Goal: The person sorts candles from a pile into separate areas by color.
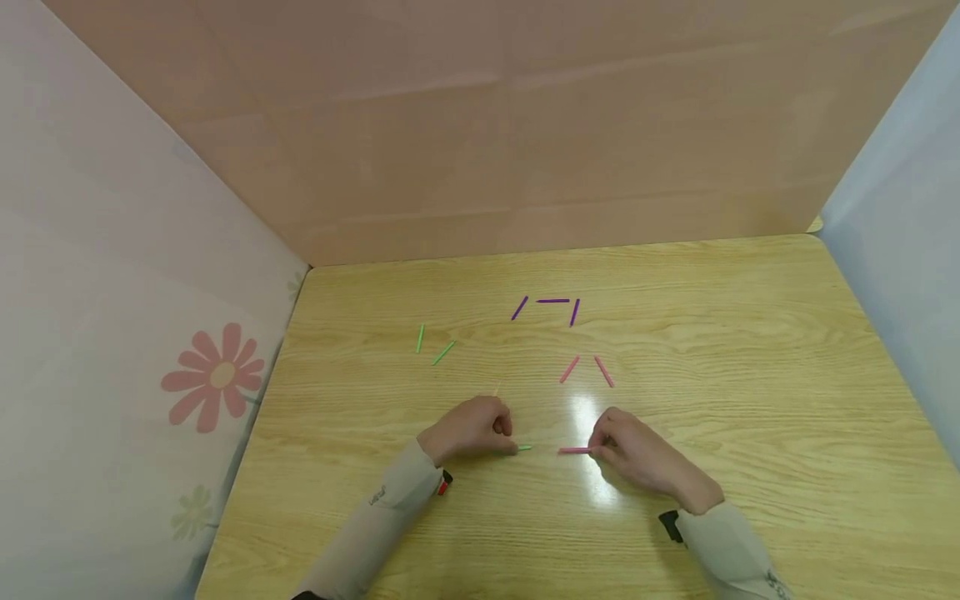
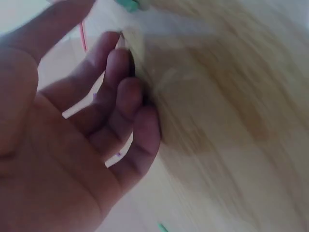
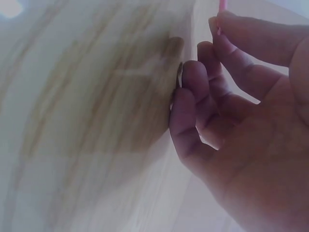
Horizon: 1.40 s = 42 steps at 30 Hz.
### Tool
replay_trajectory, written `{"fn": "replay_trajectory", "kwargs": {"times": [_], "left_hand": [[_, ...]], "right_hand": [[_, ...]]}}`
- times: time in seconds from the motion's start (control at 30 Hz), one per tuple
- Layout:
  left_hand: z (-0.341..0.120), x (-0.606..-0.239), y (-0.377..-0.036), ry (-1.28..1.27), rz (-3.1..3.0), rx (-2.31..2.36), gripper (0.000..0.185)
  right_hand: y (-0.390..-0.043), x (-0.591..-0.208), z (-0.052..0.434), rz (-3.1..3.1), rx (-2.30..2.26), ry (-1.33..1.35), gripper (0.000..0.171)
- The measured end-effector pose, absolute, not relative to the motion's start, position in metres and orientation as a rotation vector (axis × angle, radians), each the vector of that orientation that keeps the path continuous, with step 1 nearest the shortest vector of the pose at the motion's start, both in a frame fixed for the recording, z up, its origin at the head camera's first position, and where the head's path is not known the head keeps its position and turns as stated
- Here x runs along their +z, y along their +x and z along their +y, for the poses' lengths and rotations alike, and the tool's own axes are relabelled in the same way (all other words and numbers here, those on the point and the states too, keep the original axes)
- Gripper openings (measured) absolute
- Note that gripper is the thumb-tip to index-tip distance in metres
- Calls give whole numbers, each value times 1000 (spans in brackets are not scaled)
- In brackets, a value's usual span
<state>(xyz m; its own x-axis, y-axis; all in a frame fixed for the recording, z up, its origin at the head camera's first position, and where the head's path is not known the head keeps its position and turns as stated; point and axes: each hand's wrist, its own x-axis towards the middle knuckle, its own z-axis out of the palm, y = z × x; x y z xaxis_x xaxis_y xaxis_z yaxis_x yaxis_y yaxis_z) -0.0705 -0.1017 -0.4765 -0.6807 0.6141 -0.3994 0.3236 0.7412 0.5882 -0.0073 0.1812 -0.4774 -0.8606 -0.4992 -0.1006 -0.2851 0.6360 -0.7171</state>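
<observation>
A short pink stick (image 1: 573, 451) lies almost level in front of my right hand (image 1: 633, 450), which pinches its right end between thumb and index finger. In the right wrist view that stick (image 3: 222, 6) juts up past the fingertips, the other fingers loosely bent. My left hand (image 1: 468, 429) is low over the table, its thumb at a green stick (image 1: 525, 447) whose left part is hidden. In the left wrist view the thumb stands apart from the bent fingers, with a green stick (image 2: 128, 5) beyond it. A thin yellowish stick (image 1: 497, 389) shows behind this hand.
Two pink sticks (image 1: 570, 369) slant toward each other beyond my right hand. Three purple sticks (image 1: 553, 301) lie farther back. Two green sticks (image 1: 443, 352) are at the left. The wooden table (image 1: 750, 358) meets a brownish back wall (image 1: 487, 167) and pale side walls.
</observation>
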Motion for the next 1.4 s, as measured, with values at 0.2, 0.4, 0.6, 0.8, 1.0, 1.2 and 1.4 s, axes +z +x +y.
{"fn": "replay_trajectory", "kwargs": {"times": [0.2, 0.4, 0.6, 0.8, 1.0, 1.2, 1.4], "left_hand": [[-110, -481, -64, 744, 2358, 617, 20], [-110, -484, -60, 755, 2403, 563, 19], [-111, -484, -59, 789, 2431, 541, 16], [-112, -481, -57, 833, 2448, 546, 13], [-112, -480, -57, 859, 2460, 534, 11], [-111, -480, -56, 878, 2471, 506, 12], [-110, -479, -57, 876, 2466, 499, 12]], "right_hand": [[-10, -477, 184, 2584, -1065, -629, 10], [-12, -475, 186, 2603, -1038, -569, 8], [-17, -472, 188, 2653, -1042, -535, 7], [-24, -470, 190, 2715, -1053, -505, 5], [-31, -469, 192, 2746, -1056, -474, 5], [-37, -471, 194, 2772, -1015, -442, 5], [-42, -472, 194, 2804, -993, -422, 5]]}}
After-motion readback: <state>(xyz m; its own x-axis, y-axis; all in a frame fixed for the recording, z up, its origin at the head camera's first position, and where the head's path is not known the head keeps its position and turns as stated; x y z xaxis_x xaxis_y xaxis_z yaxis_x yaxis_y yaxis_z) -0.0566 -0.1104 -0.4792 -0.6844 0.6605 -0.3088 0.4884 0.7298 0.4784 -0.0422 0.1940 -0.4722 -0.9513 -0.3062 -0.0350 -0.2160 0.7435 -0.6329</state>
